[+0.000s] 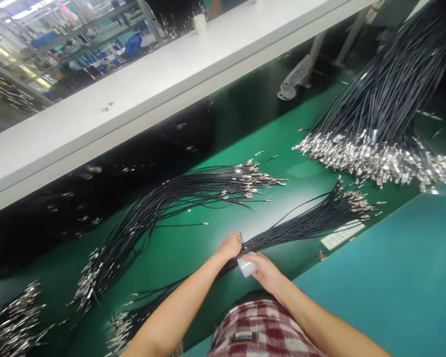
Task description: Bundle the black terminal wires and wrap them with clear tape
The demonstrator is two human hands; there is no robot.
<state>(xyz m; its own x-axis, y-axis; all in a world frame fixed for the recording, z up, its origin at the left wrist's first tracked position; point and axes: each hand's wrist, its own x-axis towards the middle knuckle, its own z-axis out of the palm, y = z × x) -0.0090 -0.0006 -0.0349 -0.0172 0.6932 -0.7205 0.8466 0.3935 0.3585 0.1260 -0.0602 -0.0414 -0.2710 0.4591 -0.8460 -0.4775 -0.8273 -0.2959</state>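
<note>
A bundle of black wires [293,228] with shiny metal terminals at its ends lies slantwise across the green table mat, in front of my body. My left hand [231,246] is closed around the middle of this bundle. Just to the right and below it, my right hand [264,270] grips a small whitish, smooth piece [247,265], possibly a tape roll, close against the wires. The bundle's lower left part passes behind my left forearm, and its terminals show again beyond it.
A second wire bundle [163,193] lies farther back on the green mat [193,248]. At upper right hangs a large mass of wires [390,99]; more terminals [13,317] lie at lower left. A labelled strip [342,234] sits near the table edge. A white shelf [163,84] crosses behind.
</note>
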